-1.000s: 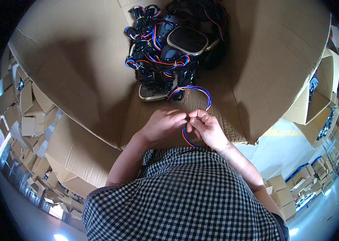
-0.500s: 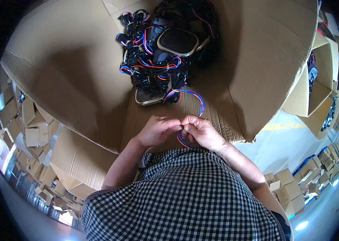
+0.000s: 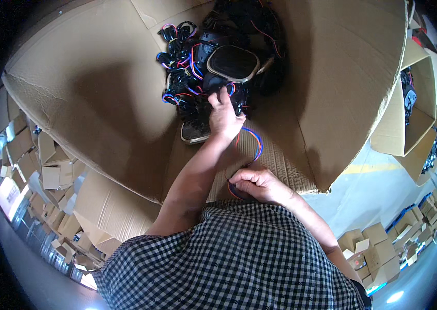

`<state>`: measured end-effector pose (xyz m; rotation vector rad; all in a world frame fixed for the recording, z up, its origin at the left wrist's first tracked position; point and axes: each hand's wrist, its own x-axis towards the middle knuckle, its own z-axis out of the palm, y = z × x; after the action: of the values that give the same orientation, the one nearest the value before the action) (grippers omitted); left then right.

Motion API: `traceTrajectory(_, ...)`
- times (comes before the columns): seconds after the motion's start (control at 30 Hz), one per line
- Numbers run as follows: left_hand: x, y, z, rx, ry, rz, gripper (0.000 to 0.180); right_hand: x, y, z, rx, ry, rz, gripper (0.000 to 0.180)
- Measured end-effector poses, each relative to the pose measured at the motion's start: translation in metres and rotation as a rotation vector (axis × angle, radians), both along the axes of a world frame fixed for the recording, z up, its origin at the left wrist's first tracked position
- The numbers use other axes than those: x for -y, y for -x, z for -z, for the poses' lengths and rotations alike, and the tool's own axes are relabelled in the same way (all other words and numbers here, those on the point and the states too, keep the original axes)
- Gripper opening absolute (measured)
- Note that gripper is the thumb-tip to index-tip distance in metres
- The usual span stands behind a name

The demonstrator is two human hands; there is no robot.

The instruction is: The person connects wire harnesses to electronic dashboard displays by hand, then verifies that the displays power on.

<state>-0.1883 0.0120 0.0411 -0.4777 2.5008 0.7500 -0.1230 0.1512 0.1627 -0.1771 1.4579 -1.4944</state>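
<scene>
A heap of black cable bundles (image 3: 179, 80) with red, blue and purple wires lies in a large cardboard box. Among the bundles rests a dark rounded panel with a pale rim (image 3: 233, 63); a second rimmed panel (image 3: 192, 132) sits lower left. My left hand (image 3: 223, 118) reaches into the heap, its fingers curled over a black cable bundle (image 3: 239, 101) and partly hiding it. From beneath that hand, a loop of blue, red and purple wires (image 3: 260, 144) runs down to my right hand (image 3: 260, 184). There my right fingers are closed on the wires, near the box's front edge.
The big box's walls (image 3: 353, 77) rise around the heap. Open boxes holding dark parts (image 3: 410, 98) stand at the right. Stacked cartons (image 3: 373, 253) are at lower right, with more cartons (image 3: 55, 175) at left. A yellow line (image 3: 373, 168) crosses the pale floor.
My left hand has left the wires beside my right hand and moved forward onto the heap. My right hand has shifted slightly down and still pinches the wires.
</scene>
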Motion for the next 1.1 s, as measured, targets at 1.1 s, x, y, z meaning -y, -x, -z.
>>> traceTrajectory(1.1,0.098,-0.033,-0.038,-0.105,-0.119,0.153,0.072,0.011,0.01,-0.006,-0.025,0.081,-0.201,0.025)
